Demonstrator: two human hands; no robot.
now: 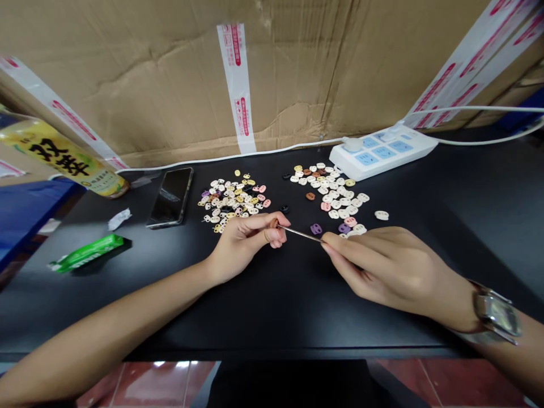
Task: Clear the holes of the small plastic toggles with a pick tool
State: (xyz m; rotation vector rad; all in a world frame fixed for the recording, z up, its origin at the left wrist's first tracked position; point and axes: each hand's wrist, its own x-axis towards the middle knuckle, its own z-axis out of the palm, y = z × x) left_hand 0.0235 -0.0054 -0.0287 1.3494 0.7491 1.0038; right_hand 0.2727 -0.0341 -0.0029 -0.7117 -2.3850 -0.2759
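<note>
My left hand pinches a small brown bead between thumb and fingers above the black table. My right hand grips a thin metal needle, whose tip points left at the brown bead. A pile of small beads, mostly cream, yellow and pink, lies just beyond my left hand. A second pile, mostly white with some brown, lies beyond the needle. Two purple beads sit beside the needle shaft. A metal watch is on my right wrist.
A dark phone lies left of the piles. A green packet, a crumpled wrapper and a yellow-labelled bottle are at the left. A white power strip with its cable sits back right. Taped cardboard walls the rear.
</note>
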